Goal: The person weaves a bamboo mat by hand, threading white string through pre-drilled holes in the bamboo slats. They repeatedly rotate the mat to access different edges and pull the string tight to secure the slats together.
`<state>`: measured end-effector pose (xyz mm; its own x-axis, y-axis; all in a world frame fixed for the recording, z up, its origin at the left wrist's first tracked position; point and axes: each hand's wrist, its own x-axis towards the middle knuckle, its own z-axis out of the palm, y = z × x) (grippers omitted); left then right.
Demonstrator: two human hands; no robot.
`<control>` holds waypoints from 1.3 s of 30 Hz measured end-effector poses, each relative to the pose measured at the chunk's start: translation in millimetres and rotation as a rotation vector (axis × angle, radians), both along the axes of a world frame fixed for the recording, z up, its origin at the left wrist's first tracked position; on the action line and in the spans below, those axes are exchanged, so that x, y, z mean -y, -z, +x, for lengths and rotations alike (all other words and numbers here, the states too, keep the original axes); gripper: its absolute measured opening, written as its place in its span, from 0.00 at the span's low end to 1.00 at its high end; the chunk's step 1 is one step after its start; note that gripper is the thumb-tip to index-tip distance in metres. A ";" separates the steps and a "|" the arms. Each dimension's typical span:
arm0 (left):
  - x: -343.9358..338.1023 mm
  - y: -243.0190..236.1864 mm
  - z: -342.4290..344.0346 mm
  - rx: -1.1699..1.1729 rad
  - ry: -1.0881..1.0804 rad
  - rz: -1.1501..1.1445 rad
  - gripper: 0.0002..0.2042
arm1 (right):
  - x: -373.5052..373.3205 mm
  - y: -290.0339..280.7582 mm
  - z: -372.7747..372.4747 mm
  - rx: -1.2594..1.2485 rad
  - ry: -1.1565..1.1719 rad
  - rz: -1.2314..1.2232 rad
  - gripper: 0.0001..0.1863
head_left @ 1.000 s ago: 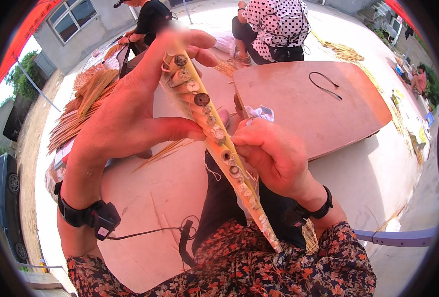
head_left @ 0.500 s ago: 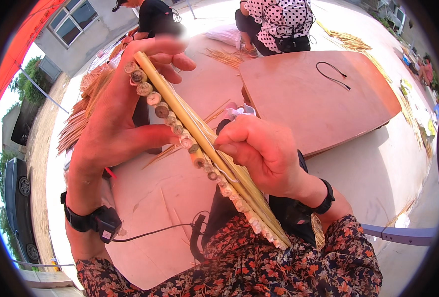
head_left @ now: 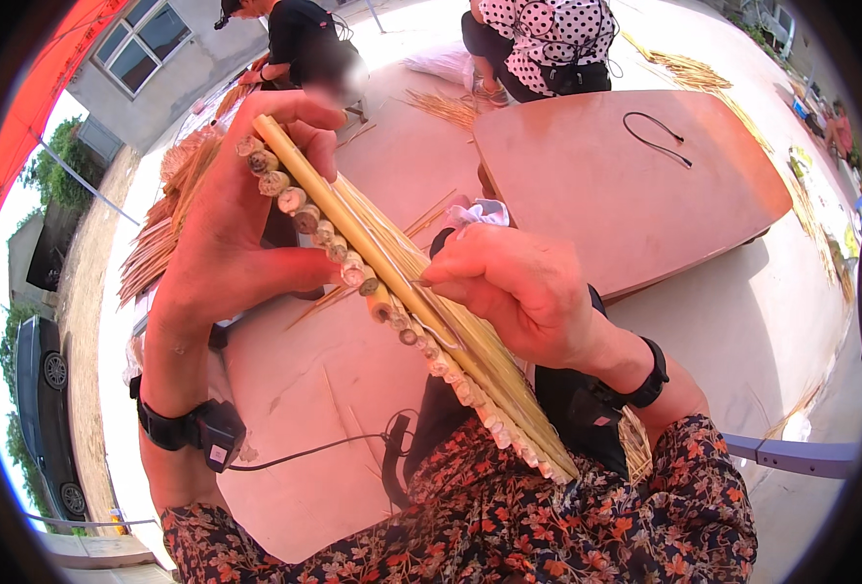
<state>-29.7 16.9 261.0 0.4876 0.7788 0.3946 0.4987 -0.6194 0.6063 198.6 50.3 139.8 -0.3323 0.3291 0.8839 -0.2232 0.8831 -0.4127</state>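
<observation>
One woven straw mat (head_left: 421, 292) is gripped by two hands: the left hand (head_left: 232, 229) closed around its upper end, the right hand (head_left: 514, 292) pinching its middle. Two tables (head_left: 626, 185) lie beyond.

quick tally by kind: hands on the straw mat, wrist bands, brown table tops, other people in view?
Hands: 2, left hand and right hand, both on the straw mat
Wrist bands: 2
Brown table tops: 2
Other people: 2
Total: 8
</observation>
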 end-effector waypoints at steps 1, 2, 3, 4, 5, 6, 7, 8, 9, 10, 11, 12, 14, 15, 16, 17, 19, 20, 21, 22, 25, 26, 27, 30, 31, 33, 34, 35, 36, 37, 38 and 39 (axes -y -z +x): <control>0.1 4.6 -0.5 -0.004 -0.012 0.036 0.43 | -1.2 0.3 1.3 0.017 -0.018 0.010 0.06; 0.9 9.0 -0.8 -0.008 -0.024 0.073 0.43 | -1.2 -1.4 3.2 0.033 -0.036 0.019 0.06; 3.2 10.8 -1.2 -0.018 -0.039 0.102 0.43 | -1.2 -2.0 3.4 0.045 -0.059 0.030 0.07; 5.7 12.9 -1.4 -0.028 -0.055 0.131 0.44 | -1.5 -0.4 2.4 0.050 -0.079 0.028 0.07; 8.3 14.2 -1.6 -0.038 -0.070 0.152 0.44 | -1.6 1.2 1.2 0.056 -0.099 0.026 0.07; 9.6 16.7 -3.5 -0.044 -0.086 0.176 0.44 | -3.3 2.5 -1.2 0.066 -0.119 0.026 0.07; 10.0 20.4 -4.0 -0.031 -0.121 0.191 0.45 | -5.6 3.8 -3.6 0.058 -0.123 0.038 0.07; 11.1 22.6 -3.9 -0.012 -0.145 0.180 0.44 | -8.3 5.3 -6.3 0.051 -0.127 0.050 0.06; 15.5 21.7 -4.0 0.006 -0.178 0.171 0.42 | -10.2 4.6 -9.9 0.042 -0.139 0.065 0.06; 17.3 21.7 -4.4 0.028 -0.202 0.164 0.41 | -15.3 8.8 -8.1 0.082 -0.071 0.017 0.06; 20.0 24.5 -13.9 0.033 -0.187 0.197 0.40 | -22.4 18.7 -1.3 0.121 -0.002 -0.031 0.06; 30.4 29.9 -31.2 0.031 -0.191 0.227 0.38 | -25.0 30.9 3.4 0.155 0.046 -0.081 0.07; 30.5 43.1 -43.5 0.042 -0.175 0.272 0.36 | -24.6 61.5 21.4 0.249 0.034 -0.287 0.05; 31.7 40.4 -39.1 0.029 -0.177 0.289 0.34 | -19.0 65.6 24.6 0.287 0.023 -0.389 0.04; 33.6 37.5 -40.5 0.025 -0.164 0.283 0.35 | -12.3 67.0 23.4 0.292 -0.009 -0.369 0.04; 34.4 36.2 -41.0 0.027 -0.148 0.280 0.35 | -4.7 64.1 21.9 0.296 -0.041 -0.348 0.03; 35.6 34.1 -37.9 0.030 -0.117 0.267 0.35 | 4.2 60.7 17.8 0.251 -0.075 -0.293 0.04; 36.5 33.4 -36.0 0.032 -0.102 0.260 0.35 | 5.6 55.0 16.6 0.228 -0.072 -0.305 0.04; 40.6 33.7 -36.7 0.094 -0.106 0.241 0.33 | 9.0 45.1 17.4 0.198 -0.077 -0.319 0.04; 40.6 41.8 -40.9 0.163 -0.103 0.220 0.30 | 10.3 38.0 18.1 0.173 -0.075 -0.335 0.04; 43.6 56.2 -55.0 0.258 -0.092 0.187 0.24 | 10.0 28.5 14.1 0.121 -0.149 -0.288 0.07; 44.9 58.7 -58.6 0.271 -0.087 0.180 0.22 | 10.5 28.5 10.5 0.104 -0.167 -0.252 0.08; 49.4 58.9 -58.1 0.242 -0.151 0.189 0.22 | 12.8 26.4 6.3 0.093 -0.213 -0.268 0.10; 51.9 61.1 -66.2 0.344 -0.112 0.153 0.23 | 17.2 19.1 -7.0 0.072 -0.313 -0.265 0.14; 52.1 61.7 -67.5 0.359 -0.107 0.150 0.23 | 15.0 15.3 -10.9 0.074 -0.322 -0.232 0.15; 52.6 62.4 -62.5 0.332 -0.132 0.169 0.21 | 10.2 9.4 -18.8 0.064 -0.341 -0.161 0.17; 54.0 61.9 -60.8 0.316 -0.149 0.175 0.20 | 7.8 7.1 -22.7 0.052 -0.351 -0.125 0.17; 54.9 61.4 -60.0 0.307 -0.163 0.183 0.19 | 7.9 7.9 -27.9 0.023 -0.350 -0.095 0.17; 51.7 62.2 -58.7 0.304 -0.165 0.191 0.18 | 6.9 8.3 -31.5 -0.002 -0.335 -0.064 0.17; 49.9 63.9 -55.8 0.324 -0.185 0.191 0.17 | 7.1 11.5 -36.9 -0.044 -0.309 -0.039 0.17; 49.7 65.9 -51.9 0.343 -0.207 0.191 0.15 | 6.6 13.1 -39.3 -0.069 -0.290 -0.013 0.17; 49.7 68.0 -51.4 0.364 -0.222 0.188 0.15 | 5.9 15.6 -42.7 -0.093 -0.275 0.011 0.16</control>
